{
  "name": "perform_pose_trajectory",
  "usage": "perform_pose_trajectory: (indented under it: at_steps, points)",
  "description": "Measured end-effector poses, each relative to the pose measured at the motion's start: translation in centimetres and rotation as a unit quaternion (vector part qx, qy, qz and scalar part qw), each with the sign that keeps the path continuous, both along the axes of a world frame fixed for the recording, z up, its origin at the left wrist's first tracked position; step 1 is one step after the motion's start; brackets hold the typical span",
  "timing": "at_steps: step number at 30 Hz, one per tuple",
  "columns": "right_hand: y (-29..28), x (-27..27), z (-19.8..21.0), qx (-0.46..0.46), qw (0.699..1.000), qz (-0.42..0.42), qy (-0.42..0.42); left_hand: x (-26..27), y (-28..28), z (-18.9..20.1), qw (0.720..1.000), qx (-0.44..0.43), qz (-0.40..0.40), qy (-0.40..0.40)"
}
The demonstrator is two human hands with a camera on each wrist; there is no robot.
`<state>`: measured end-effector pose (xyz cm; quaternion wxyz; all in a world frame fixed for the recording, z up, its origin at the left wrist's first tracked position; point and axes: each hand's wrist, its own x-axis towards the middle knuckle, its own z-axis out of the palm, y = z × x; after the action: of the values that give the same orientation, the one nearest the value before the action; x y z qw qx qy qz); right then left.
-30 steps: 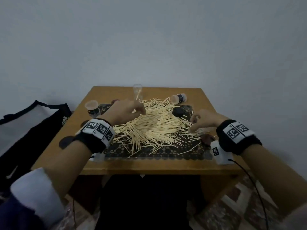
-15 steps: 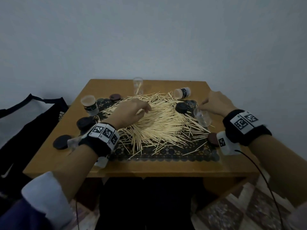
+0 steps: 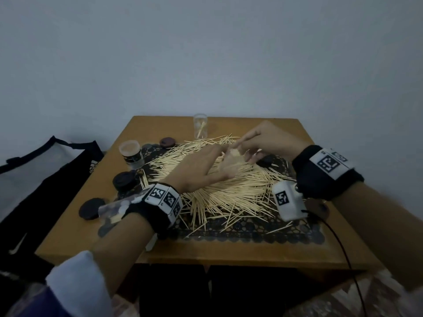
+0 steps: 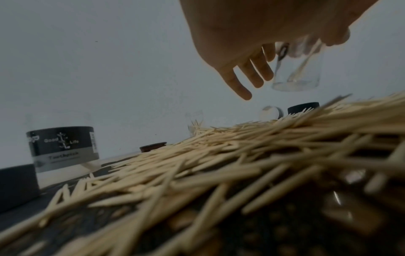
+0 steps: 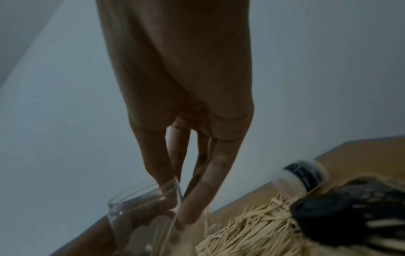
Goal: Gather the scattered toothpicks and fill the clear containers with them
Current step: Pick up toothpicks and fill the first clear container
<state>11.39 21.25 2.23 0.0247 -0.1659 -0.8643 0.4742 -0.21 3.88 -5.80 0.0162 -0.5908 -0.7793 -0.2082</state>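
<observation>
The toothpicks (image 3: 219, 184) lie in a loose heap on a dark mat (image 3: 251, 229) in the middle of the table (image 3: 160, 250). Above the heap's far side the right hand (image 3: 272, 140) holds a clear jar (image 5: 142, 216) by its rim, fingers (image 5: 203, 199) pinched on the glass, a few picks inside. The left hand (image 3: 203, 165) meets it with fingers extended; whether it grips the jar, I cannot tell. Another clear jar (image 3: 200, 125) stands at the far edge; a labelled one (image 3: 132, 154) and dark lids (image 3: 123, 180) sit left
</observation>
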Motion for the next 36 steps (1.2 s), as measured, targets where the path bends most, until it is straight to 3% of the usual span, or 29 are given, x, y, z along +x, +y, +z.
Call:
perform_pose_trajectory:
  at_steps: [7,8,10,11,13,14,16,21,29,36]
  points:
    - [-0.5,-0.4,-0.9,-0.116,0.992,0.009,0.044,-1.0,-1.2,0.0,0.997,0.061,0.055,-0.011]
    - [-0.4,-0.3,-1.2,-0.076,0.997,0.008,0.033,-1.4,-1.5,-0.1,0.995,0.065,0.07,-0.01]
    - [-0.4,0.1,-2.1,0.087,0.994,0.063,-0.023,-2.1,-1.9,-0.4,0.992,0.073,0.1,-0.006]
    - [-0.6,0.2,-2.8,0.179,0.974,0.121,-0.07,-2.4,-1.9,-0.6,0.992,0.071,0.106,0.001]
    - [-1.3,0.5,-4.2,0.338,0.899,0.221,-0.17,-2.6,-1.7,-0.8,0.993,0.048,0.103,0.028]
    - [-1.6,0.5,-4.8,0.388,0.866,0.246,-0.198,-2.6,-1.5,-0.8,0.994,0.034,0.1,0.04]
    - [-1.9,0.5,-5.8,0.431,0.839,0.257,-0.21,-2.7,-1.6,-0.9,0.993,0.023,0.103,0.042]
    - [-2.2,0.1,-6.6,0.487,0.826,0.235,-0.161,-2.5,-1.8,-0.6,0.993,0.033,0.116,0.02]
    - [-2.2,-0.8,-7.3,0.479,0.851,0.194,-0.088,-2.5,-1.8,-0.5,0.993,0.028,0.114,0.033]
    - [-1.8,-1.2,-8.0,0.498,0.847,0.177,-0.067,-2.6,-1.9,-0.6,0.994,0.026,0.1,0.028]
